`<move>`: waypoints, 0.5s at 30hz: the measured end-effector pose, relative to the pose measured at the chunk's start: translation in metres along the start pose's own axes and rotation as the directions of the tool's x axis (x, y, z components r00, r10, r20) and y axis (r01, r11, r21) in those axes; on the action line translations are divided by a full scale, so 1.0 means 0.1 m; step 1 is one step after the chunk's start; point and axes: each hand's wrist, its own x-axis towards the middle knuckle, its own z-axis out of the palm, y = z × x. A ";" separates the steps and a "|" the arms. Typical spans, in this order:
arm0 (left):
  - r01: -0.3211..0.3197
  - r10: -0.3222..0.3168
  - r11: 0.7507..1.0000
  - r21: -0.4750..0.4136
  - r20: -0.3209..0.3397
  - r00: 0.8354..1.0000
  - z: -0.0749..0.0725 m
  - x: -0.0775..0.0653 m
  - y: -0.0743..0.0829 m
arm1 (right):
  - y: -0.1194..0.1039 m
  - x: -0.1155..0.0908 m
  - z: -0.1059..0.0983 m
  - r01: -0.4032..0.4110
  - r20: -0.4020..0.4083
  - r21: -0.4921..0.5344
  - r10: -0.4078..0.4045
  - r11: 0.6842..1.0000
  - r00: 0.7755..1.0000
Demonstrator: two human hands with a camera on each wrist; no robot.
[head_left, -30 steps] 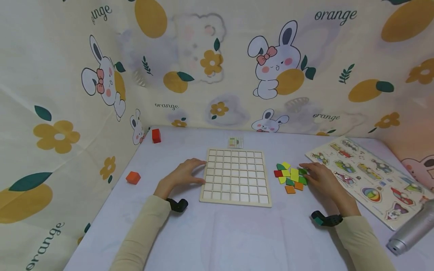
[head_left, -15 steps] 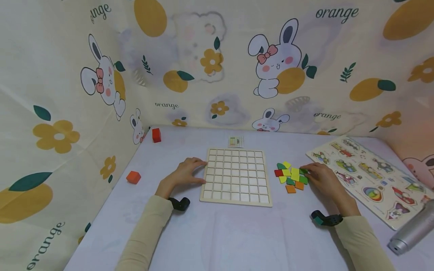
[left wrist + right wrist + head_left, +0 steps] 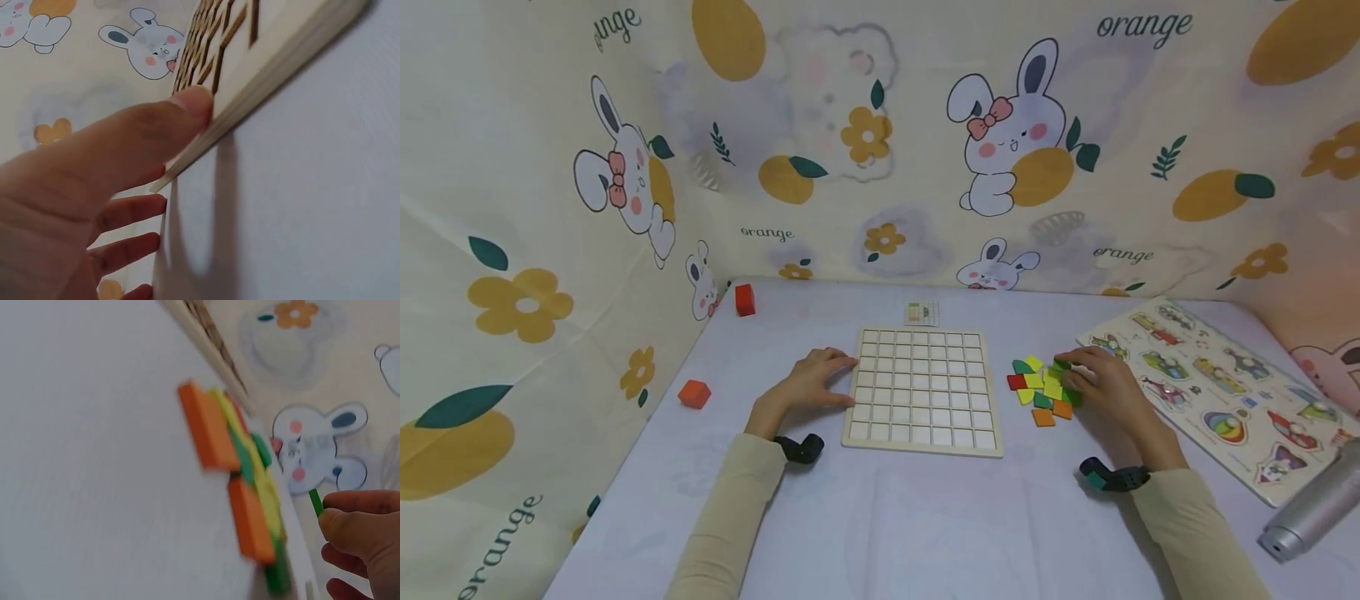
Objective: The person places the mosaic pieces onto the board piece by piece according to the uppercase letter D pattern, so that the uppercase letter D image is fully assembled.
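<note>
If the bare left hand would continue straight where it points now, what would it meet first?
The left hand would meet the flat, pale wooden board with square cells at once: its thumb appears to touch the board's left rim. Whether the other fingertips touch is unclear.

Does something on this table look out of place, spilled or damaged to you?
Nothing looks spilled or damaged. Two things seem slightly odd: the puzzle lies askew to the grid, and the red block and orange block sit near the left edge of the table, away from the tiles.
</note>
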 end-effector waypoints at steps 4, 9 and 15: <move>0.025 -0.025 1.000 -0.015 0.009 1.000 -0.01 0.00 0.01 | -0.13 0.10 0.05 0.020 0.001 0.029 -0.020 0.999 1.000; 0.023 -0.023 0.999 -0.024 0.002 1.000 0.01 0.01 0.01 | -0.29 0.22 0.16 0.039 0.032 0.061 -0.041 0.997 0.999; 0.025 -0.025 0.999 -0.029 -0.011 1.000 0.01 0.00 0.01 | -0.55 0.38 0.32 0.130 0.031 0.107 -0.134 0.986 0.991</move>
